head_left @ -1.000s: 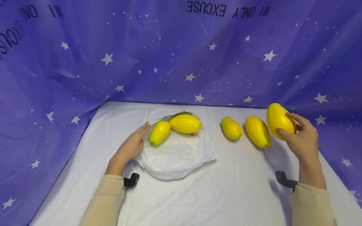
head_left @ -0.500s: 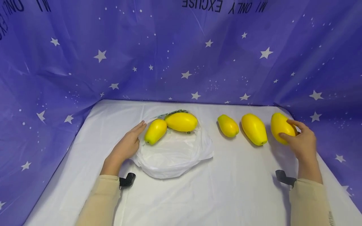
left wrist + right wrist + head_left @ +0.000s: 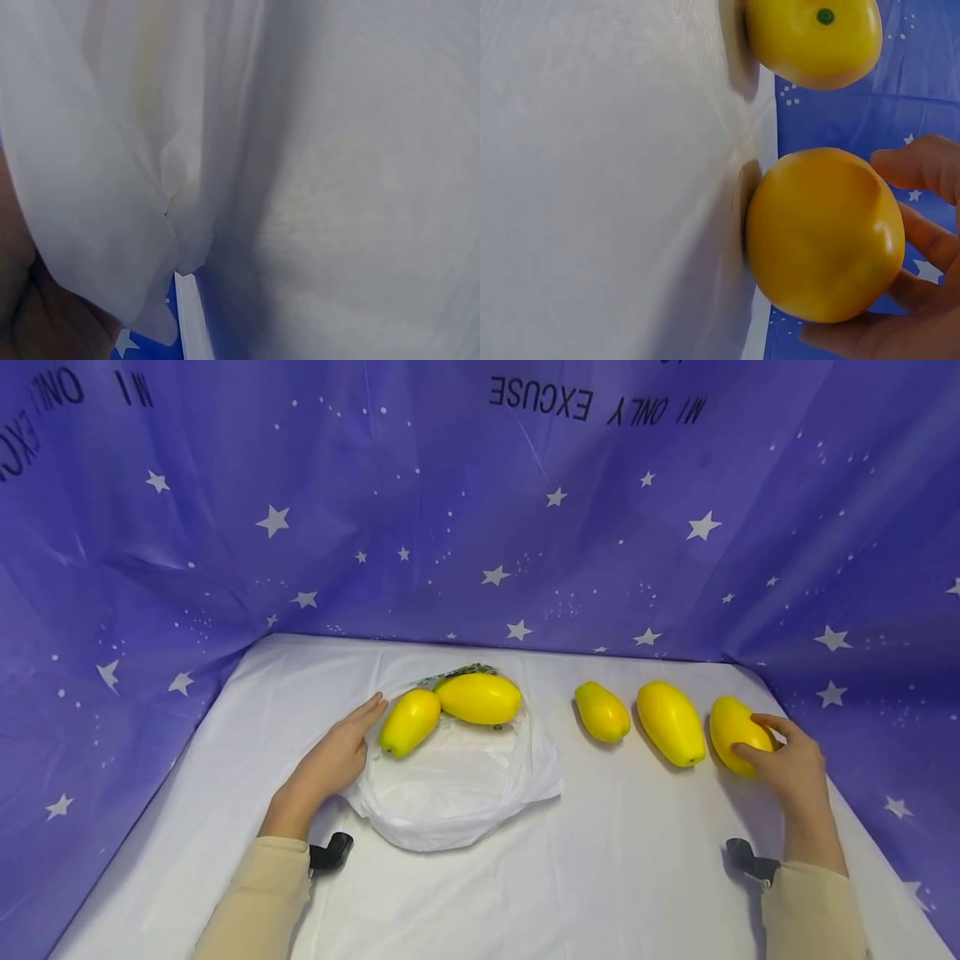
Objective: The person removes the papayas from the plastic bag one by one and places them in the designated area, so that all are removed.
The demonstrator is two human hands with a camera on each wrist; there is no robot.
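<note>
My right hand (image 3: 791, 768) grips the rightmost yellow papaya (image 3: 737, 735), thumb and fingers round its near end. The right wrist view shows this papaya (image 3: 821, 240) close up, at the white tabletop, with fingertips on its sides. My left hand (image 3: 337, 756), fingers straight, rests against the left side of a white plastic bag (image 3: 450, 835) that lies spread wide. Two papayas are in the bag, one tilted at the left (image 3: 411, 722) and one lying across the back (image 3: 480, 699). Bag film fills much of the left wrist view, partly hiding the left hand (image 3: 52, 322).
Two more papayas stand in a row left of the held one: a smaller greenish one (image 3: 602, 712) and a larger yellow one (image 3: 671, 724). A white cloth (image 3: 585, 885) covers the table. A purple star-printed curtain (image 3: 420, 510) closes off the back and sides.
My right hand has lowered the papaya from the air to the tabletop, beside the other two. The left hand stays at the bag's side. The head view has shifted slightly.
</note>
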